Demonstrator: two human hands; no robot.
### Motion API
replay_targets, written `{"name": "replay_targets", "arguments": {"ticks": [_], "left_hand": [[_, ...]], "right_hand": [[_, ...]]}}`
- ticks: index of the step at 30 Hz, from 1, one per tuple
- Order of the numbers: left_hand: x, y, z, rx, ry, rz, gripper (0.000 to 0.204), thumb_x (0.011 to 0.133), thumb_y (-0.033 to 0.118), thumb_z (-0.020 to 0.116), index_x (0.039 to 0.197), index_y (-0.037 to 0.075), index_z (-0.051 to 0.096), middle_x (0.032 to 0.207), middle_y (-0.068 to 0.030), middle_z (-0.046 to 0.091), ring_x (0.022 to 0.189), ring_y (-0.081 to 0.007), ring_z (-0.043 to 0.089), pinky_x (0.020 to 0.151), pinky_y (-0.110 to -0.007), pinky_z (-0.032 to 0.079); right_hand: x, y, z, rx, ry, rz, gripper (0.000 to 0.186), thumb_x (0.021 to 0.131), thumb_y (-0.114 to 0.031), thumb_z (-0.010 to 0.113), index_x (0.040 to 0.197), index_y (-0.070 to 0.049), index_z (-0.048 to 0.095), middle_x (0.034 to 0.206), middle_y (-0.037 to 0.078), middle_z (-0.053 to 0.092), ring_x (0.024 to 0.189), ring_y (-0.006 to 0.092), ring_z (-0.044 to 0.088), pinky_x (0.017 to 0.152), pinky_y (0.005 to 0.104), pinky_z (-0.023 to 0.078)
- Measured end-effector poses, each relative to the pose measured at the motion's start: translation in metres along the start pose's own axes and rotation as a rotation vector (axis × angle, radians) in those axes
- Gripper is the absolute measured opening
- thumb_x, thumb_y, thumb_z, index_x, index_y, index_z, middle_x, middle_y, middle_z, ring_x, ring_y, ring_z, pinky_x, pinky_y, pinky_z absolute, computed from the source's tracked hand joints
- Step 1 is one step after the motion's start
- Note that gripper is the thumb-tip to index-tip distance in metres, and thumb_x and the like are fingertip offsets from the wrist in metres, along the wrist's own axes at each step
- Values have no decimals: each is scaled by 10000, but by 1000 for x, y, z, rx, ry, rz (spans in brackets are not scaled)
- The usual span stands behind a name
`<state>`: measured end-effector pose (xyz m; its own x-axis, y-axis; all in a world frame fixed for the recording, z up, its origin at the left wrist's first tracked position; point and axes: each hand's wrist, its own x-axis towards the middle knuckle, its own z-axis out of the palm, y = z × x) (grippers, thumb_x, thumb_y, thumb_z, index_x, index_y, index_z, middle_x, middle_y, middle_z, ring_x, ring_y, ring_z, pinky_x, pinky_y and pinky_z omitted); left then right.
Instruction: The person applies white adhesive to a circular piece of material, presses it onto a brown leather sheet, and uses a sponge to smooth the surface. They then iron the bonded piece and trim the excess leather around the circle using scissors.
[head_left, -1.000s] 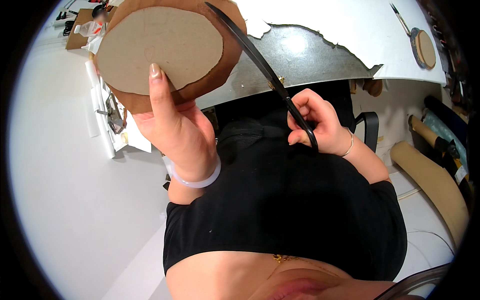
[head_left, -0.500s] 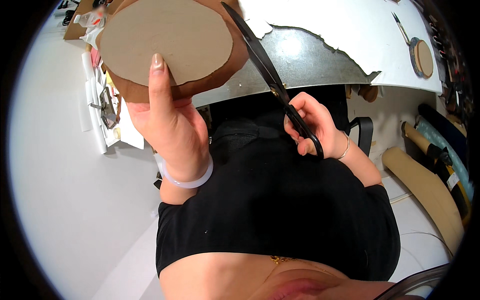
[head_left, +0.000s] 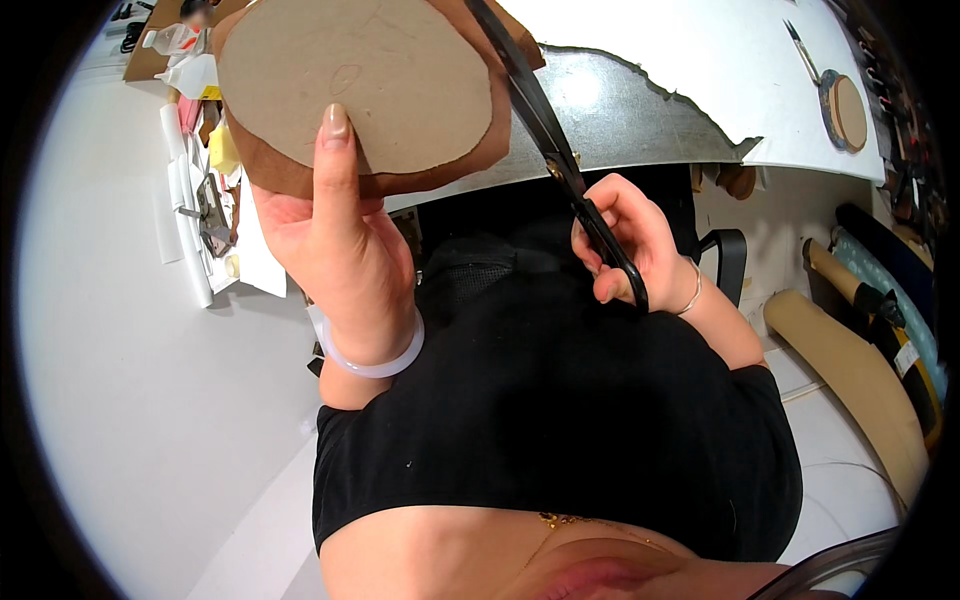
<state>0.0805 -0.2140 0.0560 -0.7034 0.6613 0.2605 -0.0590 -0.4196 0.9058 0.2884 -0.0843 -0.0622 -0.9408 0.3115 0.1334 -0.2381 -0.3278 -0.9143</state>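
My left hand [head_left: 335, 240] holds up a rounded tan card template [head_left: 355, 80] stacked on a darker brown sheet [head_left: 300, 178], thumb pressed on the card's face. A pale bangle [head_left: 368, 358] circles that wrist. My right hand [head_left: 630, 240] grips the handles of long black scissors [head_left: 545, 130]. The blades run up along the right edge of the brown sheet and meet it near the top. A thin bracelet sits on the right wrist.
A metal-topped table [head_left: 640, 110] with torn white covering [head_left: 700, 60] lies ahead; a round disc [head_left: 848, 110] and a small tool rest on it. Clutter of papers and bottles [head_left: 200, 200] lies at left. Rolls of material [head_left: 860, 360] lean at right.
Both hands have moved closer to the camera and slightly right. The scissors sit higher along the right edge of the brown sheet, and the stacked pieces have turned a little.
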Motion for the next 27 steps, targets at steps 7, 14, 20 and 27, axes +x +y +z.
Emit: {"name": "replay_targets", "arguments": {"ticks": [7, 14, 20, 27], "left_hand": [[-1, 1, 36, -23, 180, 17, 521, 1012, 179, 640, 1477, 12, 474, 1372, -105, 627, 1266, -221, 619, 1035, -382, 547], [-6, -10, 13, -6, 80, 73, 526, 1012, 180, 639, 1482, 15, 470, 1392, -91, 620, 1269, -201, 611, 1064, -376, 523], [0, -9, 10, 28, 86, 66, 519, 1013, 188, 631, 1479, 23, 475, 1392, -99, 625, 1270, -213, 620, 1059, -385, 532], [2, 0, 19, 12, 69, 23, 515, 1013, 198, 622, 1479, 33, 478, 1393, -113, 629, 1279, -238, 628, 1053, -401, 548]], "right_hand": [[-1, 5, -2, -39, -4, -18, 645, 761, -349, 940, 1100, -46, 482, 825, -5, 526, 695, 47, 501, 618, 191, 408], [-1, 2, -2, -52, 5, -5, 622, 768, -315, 938, 1094, -45, 484, 807, 2, 559, 684, 40, 506, 607, 187, 410], [-1, 3, -3, -104, 8, -22, 593, 779, -278, 931, 1092, -43, 486, 790, 4, 571, 679, 39, 510, 596, 187, 409], [-2, 3, -2, -113, 23, -18, 571, 778, -241, 931, 1089, -44, 495, 780, 4, 576, 676, 39, 514, 590, 188, 412]]}}
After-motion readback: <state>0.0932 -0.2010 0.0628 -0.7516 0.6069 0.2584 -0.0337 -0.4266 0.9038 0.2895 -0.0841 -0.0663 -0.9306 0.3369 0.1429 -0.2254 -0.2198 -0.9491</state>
